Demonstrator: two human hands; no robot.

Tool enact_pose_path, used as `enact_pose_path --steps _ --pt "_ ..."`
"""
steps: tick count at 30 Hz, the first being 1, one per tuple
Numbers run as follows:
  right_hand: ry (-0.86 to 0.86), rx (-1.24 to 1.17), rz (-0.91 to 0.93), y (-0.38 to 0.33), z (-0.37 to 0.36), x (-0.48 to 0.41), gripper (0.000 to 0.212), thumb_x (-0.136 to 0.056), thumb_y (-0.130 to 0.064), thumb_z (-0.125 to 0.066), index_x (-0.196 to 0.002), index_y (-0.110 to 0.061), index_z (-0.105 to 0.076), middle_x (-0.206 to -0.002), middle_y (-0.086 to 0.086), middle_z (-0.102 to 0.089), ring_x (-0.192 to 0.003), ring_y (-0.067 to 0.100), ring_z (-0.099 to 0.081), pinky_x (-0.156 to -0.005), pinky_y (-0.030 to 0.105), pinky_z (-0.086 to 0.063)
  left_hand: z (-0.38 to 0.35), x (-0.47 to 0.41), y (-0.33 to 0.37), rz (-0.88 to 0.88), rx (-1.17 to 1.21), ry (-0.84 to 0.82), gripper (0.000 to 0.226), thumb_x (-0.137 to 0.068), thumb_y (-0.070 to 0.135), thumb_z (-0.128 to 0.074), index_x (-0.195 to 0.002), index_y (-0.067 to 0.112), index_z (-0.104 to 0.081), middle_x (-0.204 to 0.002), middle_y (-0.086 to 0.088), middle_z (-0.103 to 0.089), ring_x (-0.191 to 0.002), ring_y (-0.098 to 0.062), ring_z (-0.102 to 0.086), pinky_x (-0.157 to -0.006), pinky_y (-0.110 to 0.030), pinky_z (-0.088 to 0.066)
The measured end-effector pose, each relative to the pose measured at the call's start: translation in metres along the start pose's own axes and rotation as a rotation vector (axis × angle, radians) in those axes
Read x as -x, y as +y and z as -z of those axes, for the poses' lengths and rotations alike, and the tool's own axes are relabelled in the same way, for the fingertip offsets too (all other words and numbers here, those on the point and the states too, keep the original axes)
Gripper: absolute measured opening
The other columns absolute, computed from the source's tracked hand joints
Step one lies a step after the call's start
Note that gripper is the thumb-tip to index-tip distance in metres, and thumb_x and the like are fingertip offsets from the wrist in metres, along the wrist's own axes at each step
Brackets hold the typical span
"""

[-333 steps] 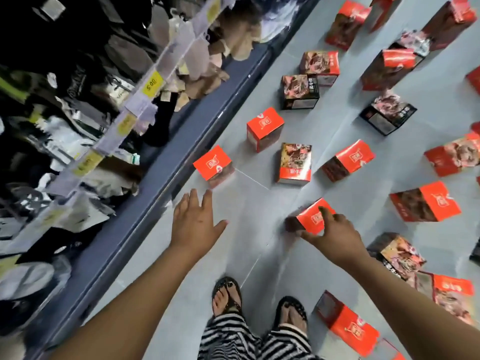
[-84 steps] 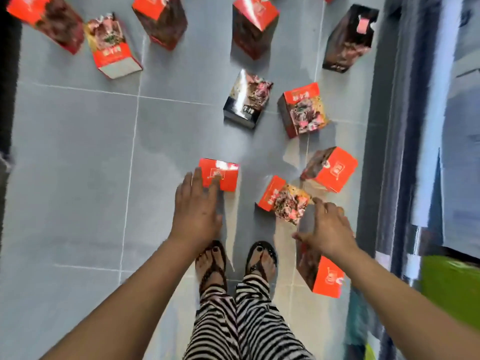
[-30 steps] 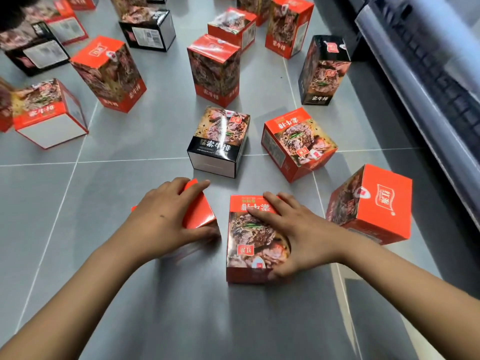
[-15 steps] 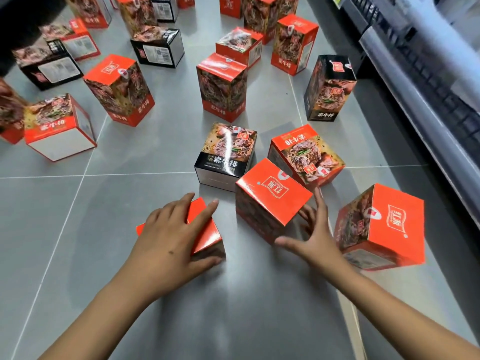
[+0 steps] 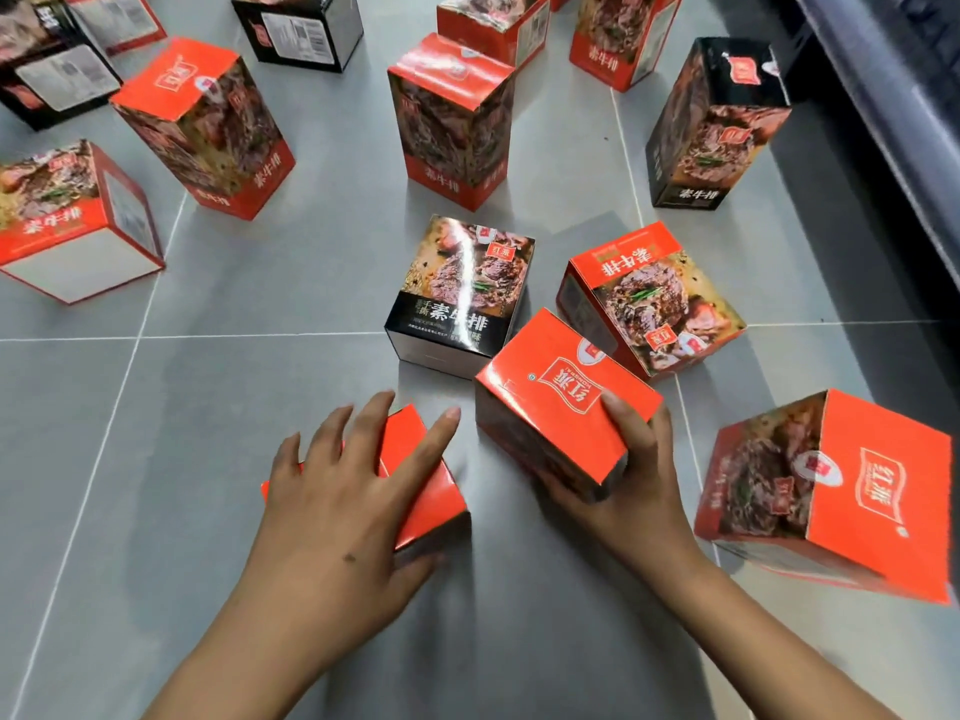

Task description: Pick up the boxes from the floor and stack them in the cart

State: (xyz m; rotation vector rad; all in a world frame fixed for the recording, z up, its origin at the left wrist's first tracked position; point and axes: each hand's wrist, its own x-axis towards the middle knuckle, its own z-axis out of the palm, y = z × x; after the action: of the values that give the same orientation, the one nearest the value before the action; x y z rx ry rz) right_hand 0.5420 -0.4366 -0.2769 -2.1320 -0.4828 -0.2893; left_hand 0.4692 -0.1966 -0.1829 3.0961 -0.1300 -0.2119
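Several red and black food boxes lie scattered on a grey tiled floor. My left hand (image 5: 343, 506) lies over the top of a small red box (image 5: 426, 485) on the floor, fingers spread across it and thumb down its near side. My right hand (image 5: 623, 491) grips a red box (image 5: 556, 397) from its near end, thumb on its top face, the box tilted. No cart is in view.
A black-fronted box (image 5: 462, 293) and a red box (image 5: 649, 298) lie just beyond my hands. Another red box (image 5: 841, 491) stands at the right. Upright boxes (image 5: 452, 122) crowd the far floor. A dark shelf base (image 5: 893, 96) runs along the right edge.
My right hand has closed round the tilted red box, which it only touched half a second ago. My left hand stays on its small red box. The view has moved closer to the floor.
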Motion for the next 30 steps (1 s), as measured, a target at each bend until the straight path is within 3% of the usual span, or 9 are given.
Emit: enact_pose_path --steps 4,7,10,13,16,20,22,26,30 --pt "-0.013 -0.009 -0.116 -0.028 0.003 -0.001 0.093 -0.064 -0.018 -0.087 -0.134 -0.031 -0.027 -0.124 0.019 -0.038 -0.117 0.022 -0.049 -0.1 0.016 -0.038 0.013 -0.002 -0.005 0.021 0.044 -0.128 0.1 -0.053 0.053 -0.074 -0.144 0.039 -0.034 -0.136 -0.014 -0.048 -0.103 -0.038 -0.058 -0.07 -0.048 -0.049" --pt "-0.105 0.061 -0.239 -0.061 0.016 -0.007 0.089 -0.063 -0.015 -0.089 -0.13 -0.027 -0.032 -0.12 0.025 -0.041 -0.109 0.04 -0.055 -0.09 0.032 -0.047 0.029 -0.005 -0.002 0.111 0.068 -0.265 0.092 -0.064 0.053 -0.067 -0.145 0.042 -0.025 -0.141 -0.009 -0.04 -0.105 -0.034 -0.053 -0.075 -0.043 -0.045" --pt "-0.331 0.078 -0.431 -0.097 0.041 -0.032 0.089 -0.064 -0.024 -0.087 -0.136 -0.033 -0.035 -0.124 0.018 -0.042 -0.115 0.035 -0.051 -0.095 0.027 -0.04 0.054 0.005 0.001 0.224 0.104 -0.359 0.081 -0.075 0.052 -0.059 -0.144 0.044 -0.017 -0.139 -0.006 -0.034 -0.109 -0.031 -0.047 -0.082 -0.039 -0.042" --pt "-0.553 0.228 -0.65 -0.142 0.072 -0.059 0.095 -0.059 -0.034 -0.083 -0.141 -0.035 -0.036 -0.121 0.02 -0.049 -0.107 0.035 -0.055 -0.088 0.028 -0.043 0.115 0.026 -0.004 0.336 0.186 -0.368 0.077 -0.073 0.046 -0.061 -0.141 0.041 -0.025 -0.132 -0.006 -0.039 -0.106 -0.033 -0.048 -0.083 -0.041 -0.043" --pt "-0.792 0.331 -0.615 -0.208 0.122 -0.073 0.096 -0.057 -0.037 -0.079 -0.142 -0.039 -0.033 -0.116 0.017 -0.049 -0.103 0.035 -0.058 -0.079 0.024 -0.04 0.209 0.065 -0.008 0.353 0.261 -0.292 0.079 -0.068 0.05 -0.064 -0.14 0.036 -0.034 -0.127 -0.01 -0.045 -0.099 -0.038 -0.052 -0.077 -0.043 -0.045" --pt "-0.924 0.265 -0.596 -0.309 0.189 -0.098 0.097 -0.059 -0.04 -0.08 -0.143 -0.037 -0.031 -0.119 0.016 -0.049 -0.107 0.034 -0.056 -0.089 0.03 -0.047 0.349 0.131 -0.008 0.375 0.271 -0.248 0.085 -0.068 0.057 -0.07 -0.141 0.037 -0.033 -0.134 -0.009 -0.043 -0.106 -0.035 -0.053 -0.084 -0.043 -0.048" --pt "-0.986 0.243 -0.539 -0.361 0.214 -0.11 0.099 -0.059 -0.043 -0.08 -0.144 -0.037 -0.029 -0.111 0.012 -0.047 -0.105 0.034 -0.056 -0.087 0.031 -0.046 0.412 0.166 -0.004 0.417 0.242 -0.237 0.086 -0.066 0.057 -0.072 -0.14 0.04 -0.033 -0.134 -0.007 -0.044 -0.106 -0.033 -0.053 -0.083 -0.042 -0.048" --pt "-1.086 0.182 -0.422 -0.455 0.256 -0.127 0.099 -0.059 -0.042 -0.08 -0.143 -0.038 -0.028 -0.11 0.011 -0.045 -0.104 0.033 -0.054 -0.091 0.035 -0.048 0.524 0.24 0.015 0.57 0.179 -0.24 0.086 -0.066 0.063 -0.07 -0.14 0.041 -0.031 -0.135 -0.005 -0.044 -0.107 -0.031 -0.053 -0.082 -0.041 -0.046" --pt "-1.155 0.167 -0.298 -0.529 0.284 -0.134 0.098 -0.058 -0.034 -0.084 -0.139 -0.038 -0.03 -0.112 0.013 -0.048 -0.098 0.032 -0.057 -0.089 0.034 -0.049 0.607 0.322 0.037 0.789 0.279 -0.166 0.088 -0.063 0.078 -0.056 -0.138 0.044 -0.026 -0.133 -0.003 -0.044 -0.109 -0.031 -0.052 -0.087 -0.041 -0.046"
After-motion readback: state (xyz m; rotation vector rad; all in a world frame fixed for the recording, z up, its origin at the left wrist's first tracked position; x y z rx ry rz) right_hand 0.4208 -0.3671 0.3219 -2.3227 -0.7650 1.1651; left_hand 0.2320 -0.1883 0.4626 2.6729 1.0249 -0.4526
